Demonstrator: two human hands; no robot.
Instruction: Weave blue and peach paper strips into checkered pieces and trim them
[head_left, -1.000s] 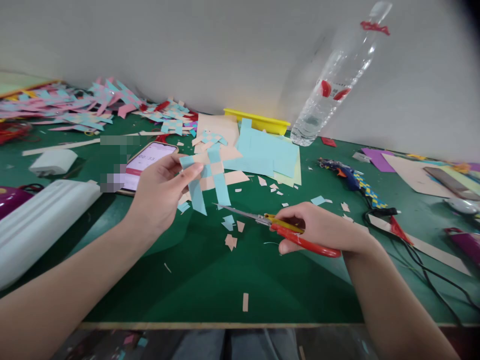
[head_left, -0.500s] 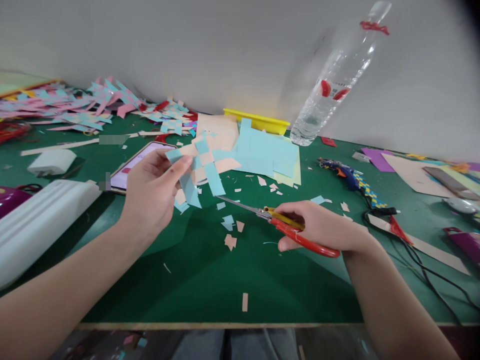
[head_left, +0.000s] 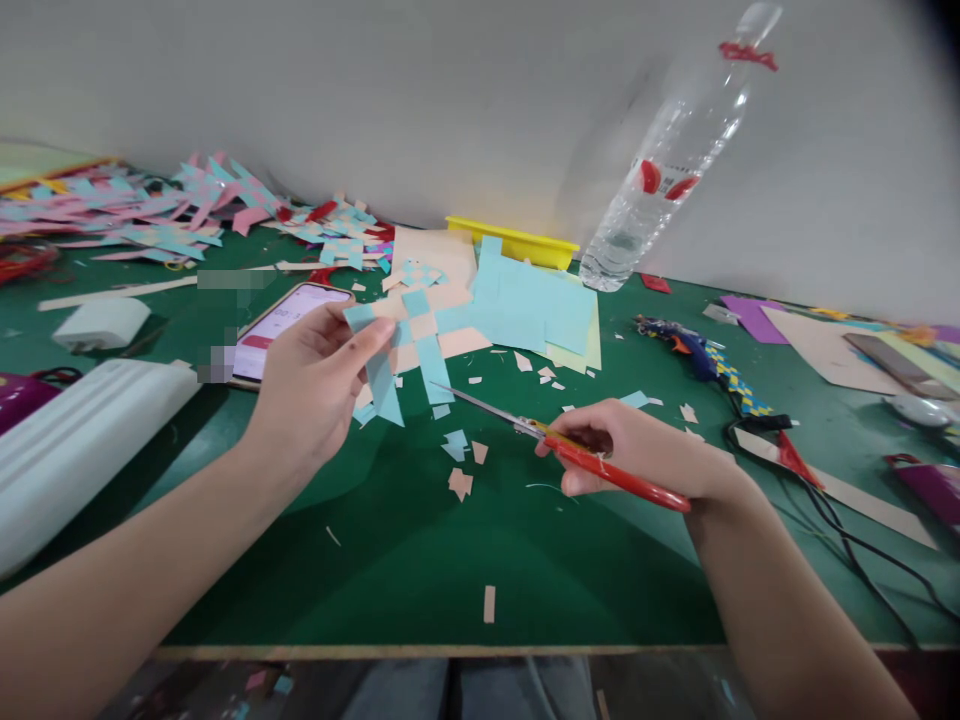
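Between thumb and fingers, my left hand point(head_left: 315, 375) pinches a woven paper piece point(head_left: 424, 325) made of light blue and peach strips, raised above the table. Some of its strip ends hang down or stick out to the right. My right hand point(head_left: 637, 450) is wrapped round the handles of a pair of scissors point(head_left: 577, 455) with red and yellow grips. The blades point left, and their tips overlap the lower end of a hanging blue strip; I cannot tell whether they touch it. Small blue and peach paper scraps point(head_left: 459, 483) lie on the table under the blades.
Behind the hands are light blue sheets point(head_left: 517, 305), a yellow tray point(head_left: 517, 243) and a leaning water bottle point(head_left: 660, 180). A phone point(head_left: 262, 335) and a long white object point(head_left: 97, 450) lie left. Woven strips point(head_left: 135, 205) are heaped far left; black cables point(head_left: 840, 530) run at right.
The woven piece has shifted slightly right and down with my left hand. The scissors have turned and their blades now overlap the hanging blue strip.
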